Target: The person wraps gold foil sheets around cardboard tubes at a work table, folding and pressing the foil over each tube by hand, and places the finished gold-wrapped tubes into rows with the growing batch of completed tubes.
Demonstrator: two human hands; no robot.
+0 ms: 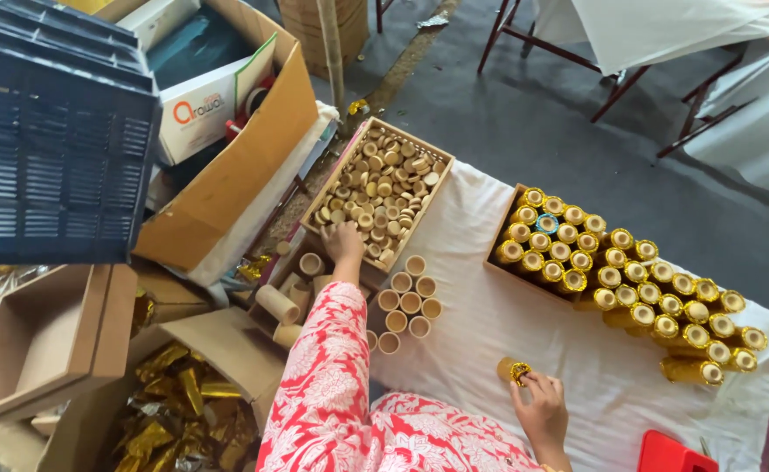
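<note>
Left hand (342, 241) reaches out to 11 o'clock, resting at the near edge of the shallow wooden tray of small tan cardboard caps (384, 192); its fingers are curled down into the caps, though whether they pinch one I cannot tell. Red-and-white floral sleeve (328, 367) runs back from it.

Right hand (542, 406) sits low at 5 o'clock on the white cloth-covered counter (489, 323), fingers pinched on the rim of a single gold-foil-wrapped cardboard tube (514, 371) lying on its side.

Between the hands, a cluster of bare brown cardboard tubes (406, 301) stands upright, open ends up. At 2 o'clock, a long stack of finished gold-wrapped tubes (638, 280) lies in rows (partly inside a cardboard box).

Left of the counter: open brown cartons (227, 183), crumpled gold foil scraps (175, 393), a dark blue plastic crate (52, 140).
</note>
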